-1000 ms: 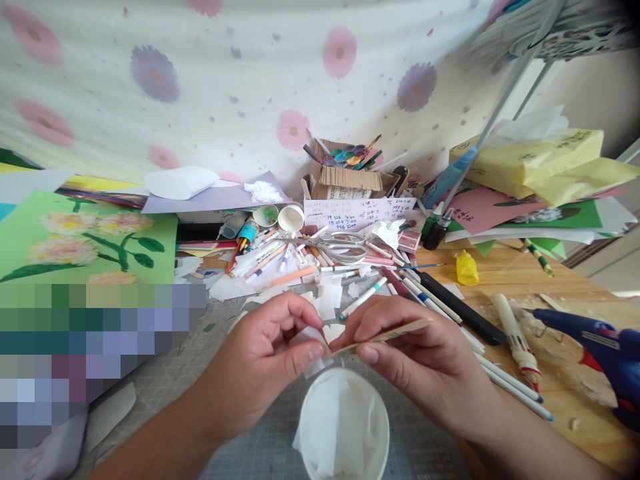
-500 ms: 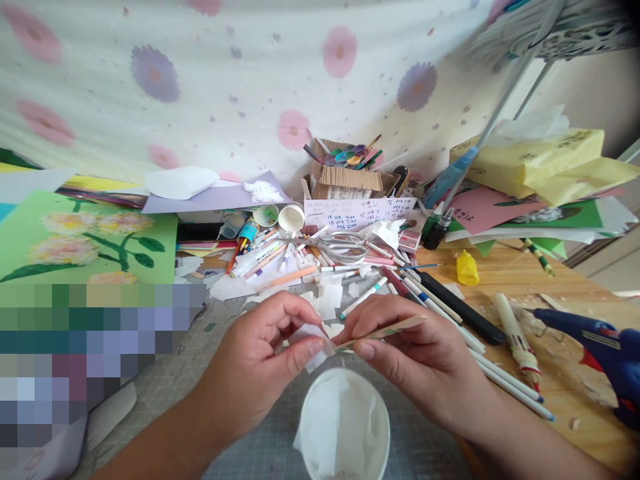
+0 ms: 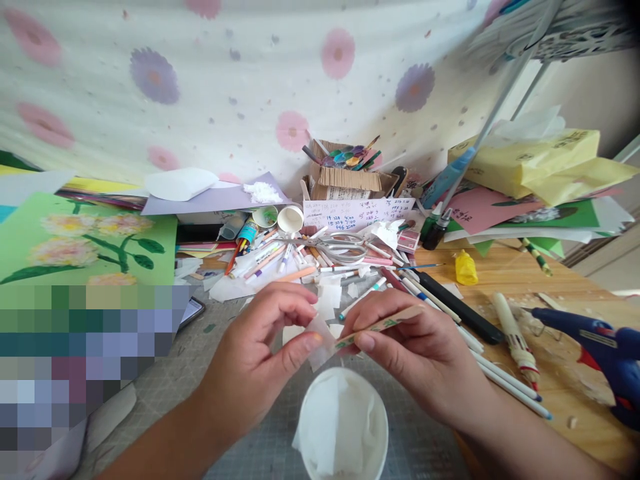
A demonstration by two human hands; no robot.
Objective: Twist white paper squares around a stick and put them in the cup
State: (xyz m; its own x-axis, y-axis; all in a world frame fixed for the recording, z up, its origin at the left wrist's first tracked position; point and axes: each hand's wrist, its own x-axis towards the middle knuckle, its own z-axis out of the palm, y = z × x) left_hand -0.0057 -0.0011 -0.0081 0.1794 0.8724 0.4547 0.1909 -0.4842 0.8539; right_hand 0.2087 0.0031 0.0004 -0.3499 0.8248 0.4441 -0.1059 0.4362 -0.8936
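Note:
My left hand [image 3: 273, 347] pinches a small piece of thin white paper [image 3: 323, 341] between thumb and fingers. In my right hand [image 3: 400, 347] is a flat wooden stick [image 3: 387, 325] with green marks on it, gripped between thumb and fingers. The stick's left end meets the edge of the paper; whether it is stuck there I cannot tell. Just below both hands stands a white paper cup [image 3: 385, 427], with sheets of white tissue [image 3: 340, 420] inside and one corner hanging over its left rim.
Loose markers [image 3: 280, 257], scissors [image 3: 343, 248] and paper scraps [image 3: 330, 297] crowd the back of the grey cutting mat [image 3: 175, 373]. On the right lie a blue glue gun [image 3: 590, 333] and a cream pen [image 3: 515, 340]. A green flower painting [image 3: 165, 233] is at left.
The white paper has turned and now shows more of its flat side. My right hand has tilted the stick slightly, so its green marks show more.

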